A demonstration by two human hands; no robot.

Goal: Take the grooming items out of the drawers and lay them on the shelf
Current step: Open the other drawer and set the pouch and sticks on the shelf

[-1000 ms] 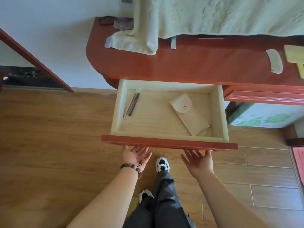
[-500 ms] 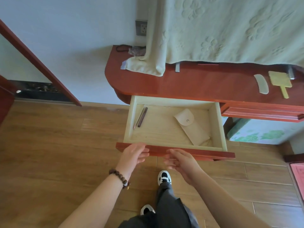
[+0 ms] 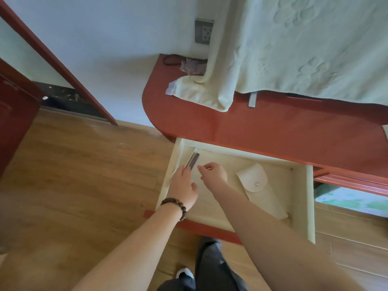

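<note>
A pale towel hangs over the wall, its corner lying on the red top. A grey wall socket sits beside it, above a wooden floor.

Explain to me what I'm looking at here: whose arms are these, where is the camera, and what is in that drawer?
No machine here: a person wears a camera on the head, looking down at their own arms, legs and shoe. Both hands reach into an open drawer pulled out from under a red shelf. The left hand, with a bead bracelet on its wrist, has its fingertips at a pair of thin dark sticks in the drawer's far left corner; whether it grips them yet I cannot tell. The right hand hangs beside it, fingers loosely curled, holding nothing I can see. A cream snap pouch lies further right. A pale towel hangs over the shelf.
</note>
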